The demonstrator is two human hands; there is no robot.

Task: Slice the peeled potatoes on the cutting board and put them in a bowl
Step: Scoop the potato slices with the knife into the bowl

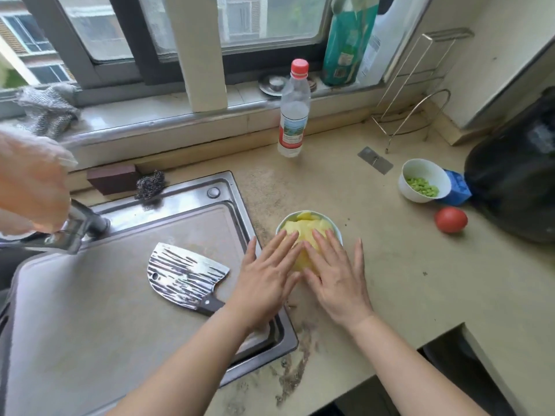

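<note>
both hands lie flat, fingers straight and spread, over a heap of pale yellow potato slices (303,232) in a small white bowl (338,232) on the beige countertop (405,265); left hand (265,280) and right hand (335,279) press the slices from either side. the grey cutting board (90,310) spans the steel sink (264,349), bearing a patterned steel cleaver with dark handle (183,277). well apart to the right: a white bowl of green beans (425,180) and a red tomato (451,219)

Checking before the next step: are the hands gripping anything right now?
No. Left hand and right hand lie flat on potato slices in the bowl; cleaver lies unheld.
</note>
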